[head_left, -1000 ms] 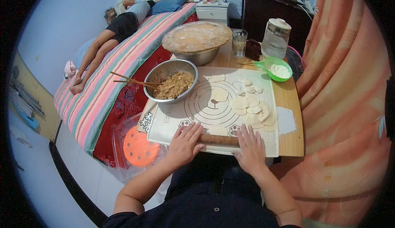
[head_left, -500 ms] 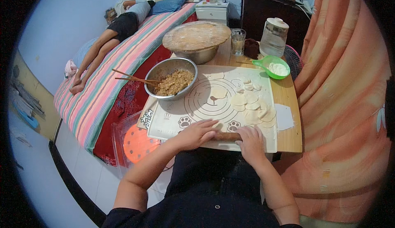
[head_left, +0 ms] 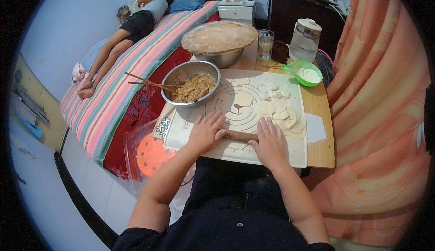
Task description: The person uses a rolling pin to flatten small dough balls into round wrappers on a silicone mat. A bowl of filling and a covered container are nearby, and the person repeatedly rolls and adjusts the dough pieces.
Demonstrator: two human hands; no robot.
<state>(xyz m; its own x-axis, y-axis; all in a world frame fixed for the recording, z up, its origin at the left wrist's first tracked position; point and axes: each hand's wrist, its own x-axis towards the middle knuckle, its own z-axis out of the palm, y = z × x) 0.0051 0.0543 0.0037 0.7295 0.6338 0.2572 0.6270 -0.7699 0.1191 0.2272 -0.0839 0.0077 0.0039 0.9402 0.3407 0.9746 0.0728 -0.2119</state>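
My left hand [head_left: 207, 132] and my right hand [head_left: 271, 144] hold the two ends of a brown wooden rolling pin [head_left: 241, 136] beneath their palms, fingers reaching forward over it. A thin round of dough [head_left: 238, 146] shows on the near side of the pin. All of this is on a cream silicone mat [head_left: 181, 137] printed with rings and paws. Flat dough wrappers [head_left: 278, 111] overlap beyond my right hand, with small dough pieces [head_left: 273, 88] behind them. Another round of dough [head_left: 244, 98] lies at the mat's middle.
A steel bowl [head_left: 166, 76] of minced filling with chopsticks [head_left: 147, 84] stands at the mat's far left. Behind are a floured round board [head_left: 219, 36] on a basin, a glass [head_left: 265, 45], a water jug [head_left: 304, 40] and a green scoop [head_left: 304, 65] of flour. A person [head_left: 131, 29] lies on the bed.
Both hands have pushed the rolling pin forward, away from me. My fingers have straightened over it, and the dough round on its near side has come into sight.
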